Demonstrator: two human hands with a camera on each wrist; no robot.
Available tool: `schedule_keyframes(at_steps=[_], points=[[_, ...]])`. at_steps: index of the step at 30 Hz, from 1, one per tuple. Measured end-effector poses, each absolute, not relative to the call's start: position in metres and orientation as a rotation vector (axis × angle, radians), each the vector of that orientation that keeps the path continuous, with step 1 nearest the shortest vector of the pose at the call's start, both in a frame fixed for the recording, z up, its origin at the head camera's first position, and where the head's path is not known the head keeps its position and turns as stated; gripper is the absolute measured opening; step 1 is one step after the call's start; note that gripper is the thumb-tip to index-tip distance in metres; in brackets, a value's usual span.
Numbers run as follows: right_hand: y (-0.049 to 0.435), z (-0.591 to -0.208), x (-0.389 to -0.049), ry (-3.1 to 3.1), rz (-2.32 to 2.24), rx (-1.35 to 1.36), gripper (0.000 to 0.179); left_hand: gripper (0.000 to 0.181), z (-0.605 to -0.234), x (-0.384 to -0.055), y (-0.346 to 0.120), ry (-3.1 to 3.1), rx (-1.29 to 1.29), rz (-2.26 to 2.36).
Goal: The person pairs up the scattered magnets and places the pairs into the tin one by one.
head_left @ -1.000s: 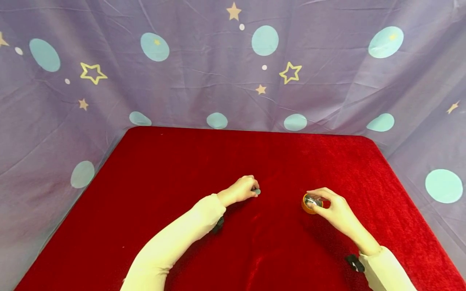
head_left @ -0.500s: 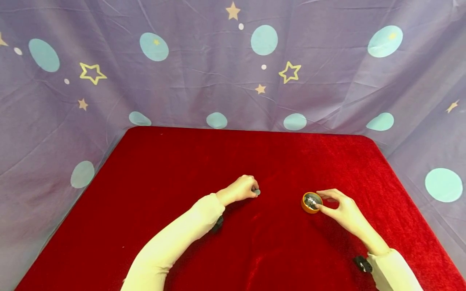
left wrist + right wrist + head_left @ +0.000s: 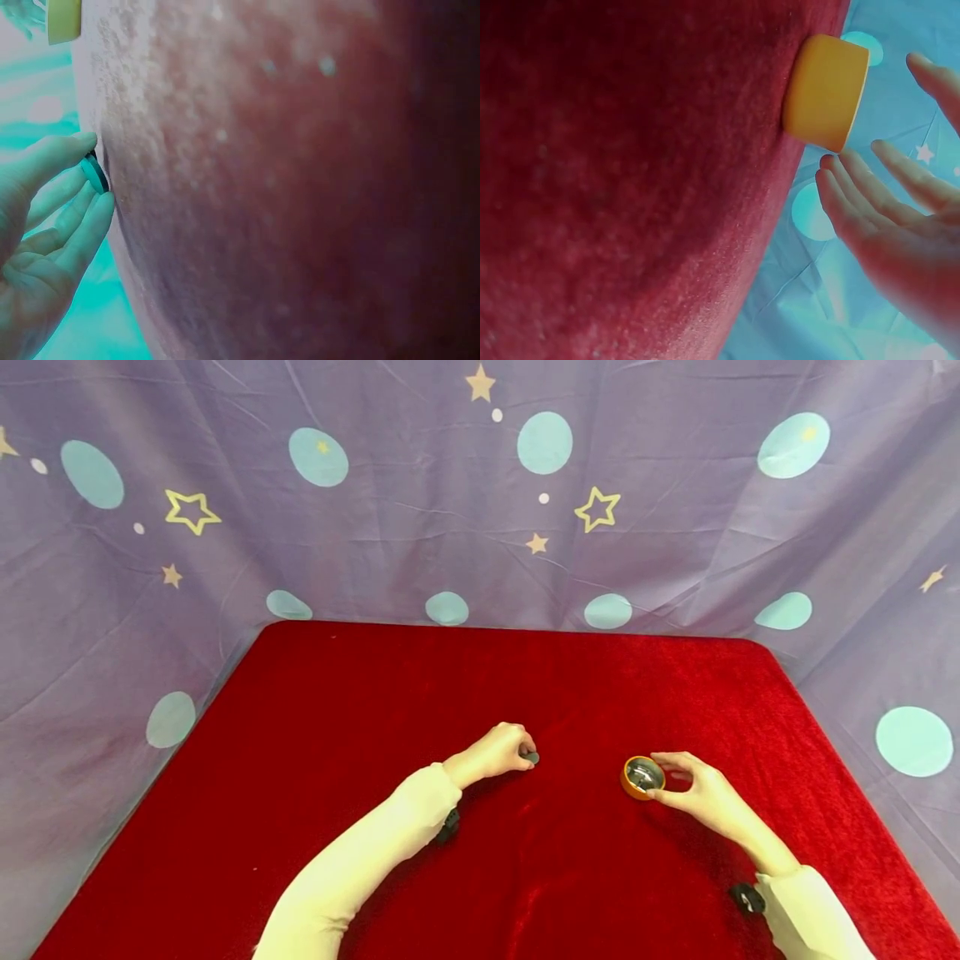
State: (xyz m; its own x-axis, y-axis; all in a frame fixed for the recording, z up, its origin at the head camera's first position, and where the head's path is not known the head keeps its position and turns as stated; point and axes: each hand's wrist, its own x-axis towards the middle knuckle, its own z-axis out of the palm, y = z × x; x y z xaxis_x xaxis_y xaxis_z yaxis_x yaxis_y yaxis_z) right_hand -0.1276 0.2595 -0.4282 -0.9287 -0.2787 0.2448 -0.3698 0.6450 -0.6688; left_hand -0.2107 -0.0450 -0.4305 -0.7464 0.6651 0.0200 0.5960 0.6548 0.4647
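In the head view, a small bowl [image 3: 637, 791] with an orange outside and a shiny metal inside stands upright on the red cloth, right of centre. My right hand [image 3: 705, 795] is just right of it, thumb and fingers spread apart, fingertips close to the rim. The right wrist view shows the orange bowl wall [image 3: 825, 94] outside the loosely extended fingers [image 3: 847, 199]. Further left, my left hand [image 3: 498, 751] pinches a small flat grey disc [image 3: 532, 758] between thumb and fingertips. The left wrist view has this disc [image 3: 94, 174] edge-on, low by the cloth.
A red velvety cloth [image 3: 360, 693] covers the table. Behind it and along both sides hangs a purple curtain [image 3: 420, 468] with stars and dots. Dark wrist-camera mounts [image 3: 747, 899] sit under the pale sleeves [image 3: 810, 910].
My right hand has drawn back to the right from over the bowl, uncovering its inside. The bowl stays put. My left hand keeps hold of the disc, hardly moving.
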Motion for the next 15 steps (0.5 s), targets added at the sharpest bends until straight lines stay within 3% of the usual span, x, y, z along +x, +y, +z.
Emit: schedule_keyframes(at_steps=[15], points=[[0.264, -0.433, -0.13, -2.807, 1.35, 0.513, 0.055, 0.018, -0.419, -0.202, -0.034, 2.682, 1.051, 0.824]])
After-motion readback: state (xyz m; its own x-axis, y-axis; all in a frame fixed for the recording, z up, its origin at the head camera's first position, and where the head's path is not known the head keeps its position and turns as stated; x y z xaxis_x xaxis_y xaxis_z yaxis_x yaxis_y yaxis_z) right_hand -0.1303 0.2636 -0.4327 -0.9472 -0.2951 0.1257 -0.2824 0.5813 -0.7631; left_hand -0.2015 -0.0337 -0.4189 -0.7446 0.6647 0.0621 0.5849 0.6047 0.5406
